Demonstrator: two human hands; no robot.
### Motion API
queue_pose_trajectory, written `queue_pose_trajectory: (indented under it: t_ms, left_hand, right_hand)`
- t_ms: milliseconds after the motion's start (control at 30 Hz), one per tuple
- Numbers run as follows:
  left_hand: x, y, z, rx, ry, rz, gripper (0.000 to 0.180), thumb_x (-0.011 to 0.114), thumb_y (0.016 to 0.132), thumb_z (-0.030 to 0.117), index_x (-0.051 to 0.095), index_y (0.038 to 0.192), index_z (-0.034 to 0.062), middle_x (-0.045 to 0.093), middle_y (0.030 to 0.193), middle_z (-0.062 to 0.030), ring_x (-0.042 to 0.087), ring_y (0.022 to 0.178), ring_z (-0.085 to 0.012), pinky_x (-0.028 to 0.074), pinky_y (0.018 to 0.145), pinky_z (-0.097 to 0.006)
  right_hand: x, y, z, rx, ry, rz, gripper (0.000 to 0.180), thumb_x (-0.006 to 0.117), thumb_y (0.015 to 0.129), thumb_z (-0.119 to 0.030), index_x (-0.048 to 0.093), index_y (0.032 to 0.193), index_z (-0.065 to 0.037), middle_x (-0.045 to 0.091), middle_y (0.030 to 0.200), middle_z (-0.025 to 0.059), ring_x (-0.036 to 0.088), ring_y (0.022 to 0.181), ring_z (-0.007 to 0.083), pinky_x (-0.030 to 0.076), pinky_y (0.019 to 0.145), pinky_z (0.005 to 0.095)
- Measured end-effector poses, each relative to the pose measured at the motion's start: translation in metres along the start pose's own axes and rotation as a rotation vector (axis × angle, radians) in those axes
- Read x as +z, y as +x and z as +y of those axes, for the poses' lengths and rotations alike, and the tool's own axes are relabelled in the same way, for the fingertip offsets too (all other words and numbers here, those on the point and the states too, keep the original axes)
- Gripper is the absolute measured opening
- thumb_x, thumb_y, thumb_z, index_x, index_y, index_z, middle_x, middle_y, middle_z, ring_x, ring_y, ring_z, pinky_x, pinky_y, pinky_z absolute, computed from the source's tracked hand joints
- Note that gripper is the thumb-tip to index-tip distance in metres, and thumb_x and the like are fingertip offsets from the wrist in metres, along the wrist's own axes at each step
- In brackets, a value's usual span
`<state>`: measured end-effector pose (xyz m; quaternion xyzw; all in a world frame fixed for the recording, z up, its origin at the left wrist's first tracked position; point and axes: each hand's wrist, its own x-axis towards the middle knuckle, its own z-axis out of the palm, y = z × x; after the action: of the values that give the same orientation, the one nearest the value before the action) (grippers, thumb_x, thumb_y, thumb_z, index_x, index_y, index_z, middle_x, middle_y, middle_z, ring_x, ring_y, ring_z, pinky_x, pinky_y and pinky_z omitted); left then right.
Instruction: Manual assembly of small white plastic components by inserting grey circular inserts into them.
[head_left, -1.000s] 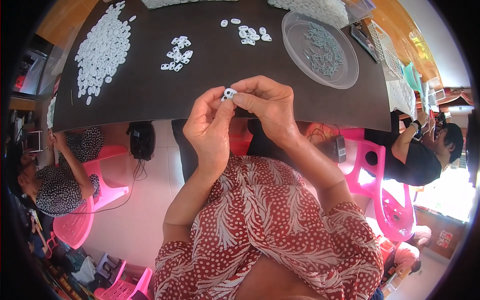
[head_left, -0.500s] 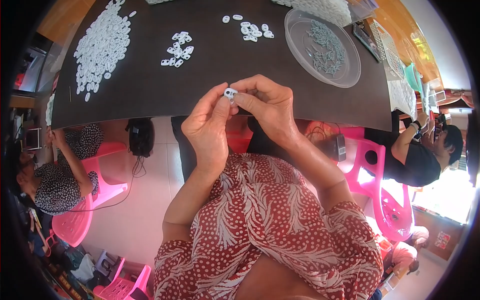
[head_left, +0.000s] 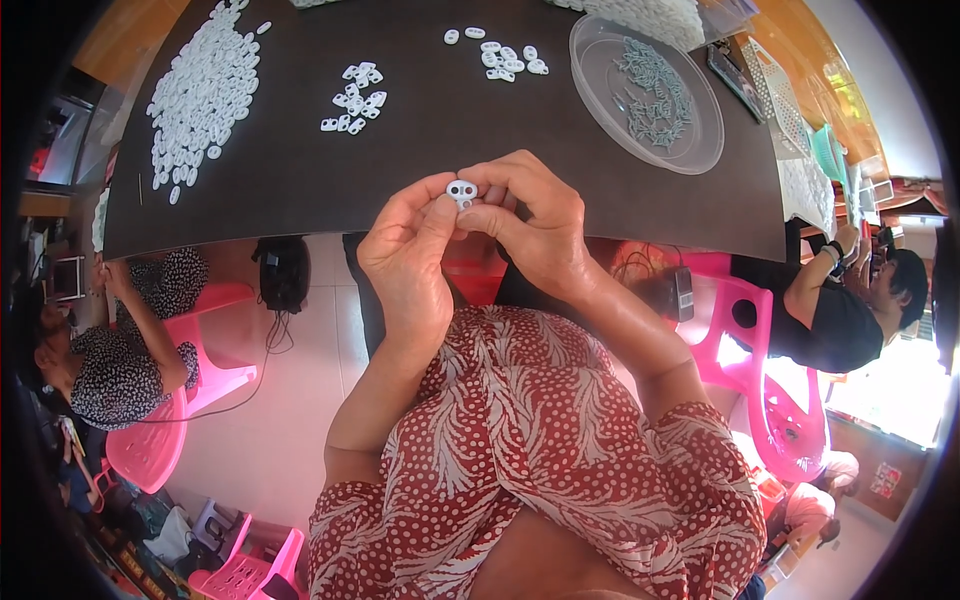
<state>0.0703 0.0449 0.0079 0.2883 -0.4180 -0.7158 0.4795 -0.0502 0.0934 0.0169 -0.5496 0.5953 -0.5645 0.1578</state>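
Both my hands meet just above the near edge of the dark table [head_left: 280,190]. Between their fingertips is a small white plastic piece with two dark round holes [head_left: 462,189]. My left hand [head_left: 412,262] pinches it from the left with thumb and forefinger. My right hand [head_left: 535,222] grips it from the right, its thumb just below the holes. A smaller white part shows under the holes; I cannot tell if it is separate. Beyond my hands lie a small group of white pieces with holes [head_left: 355,99] and another group of white oval pieces [head_left: 503,62].
A large heap of white oval pieces [head_left: 208,95] covers the table's left. At the right stands a round clear tub [head_left: 590,100] holding many small grey screws [head_left: 655,100]. A dark phone-like device [head_left: 735,85] lies beside it. People sit on pink chairs [head_left: 215,375] at both sides.
The white piece has turned in my fingers, so both holes now face up plainly. My right thumb has slid lower, off the front of the piece.
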Motion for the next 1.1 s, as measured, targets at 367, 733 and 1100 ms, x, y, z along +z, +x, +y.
queue_pose_trajectory:
  t_ms: [367, 733, 1100]
  left_hand:
    - [0.000, -0.003, 0.003, 0.012, -0.020, -0.043, 0.022, 0.057, 0.091, 0.004, 0.060, 0.109, -0.0067, 0.064, 0.093, -0.0079, 0.058, 0.081, -0.0104, 0.047, 0.072, -0.022]
    - [-0.004, -0.008, -0.011, 0.224, 0.086, -0.035, 0.022, 0.055, 0.092, 0.007, 0.060, 0.110, -0.0052, 0.062, 0.101, -0.0073, 0.057, 0.089, -0.0103, 0.047, 0.081, -0.023]
    - [-0.007, -0.014, -0.018, 0.289, 0.098, -0.013, 0.020, 0.056, 0.093, 0.009, 0.059, 0.107, -0.0037, 0.060, 0.100, -0.0059, 0.055, 0.089, -0.0089, 0.045, 0.082, -0.022]
  right_hand:
    - [0.001, -0.002, 0.002, -0.115, -0.021, 0.012, 0.027, 0.069, 0.069, 0.002, 0.065, 0.095, 0.002, 0.063, 0.082, 0.0081, 0.056, 0.070, 0.0178, 0.046, 0.061, 0.0289]
    - [0.011, -0.006, 0.004, -0.217, -0.028, 0.093, 0.028, 0.070, 0.074, 0.001, 0.064, 0.100, 0.004, 0.064, 0.086, 0.0099, 0.057, 0.072, 0.0160, 0.046, 0.059, 0.0249]
    - [0.022, -0.008, 0.007, -0.360, -0.065, 0.190, 0.030, 0.070, 0.069, 0.004, 0.062, 0.098, 0.002, 0.062, 0.083, 0.0113, 0.055, 0.067, 0.0205, 0.046, 0.056, 0.0278]
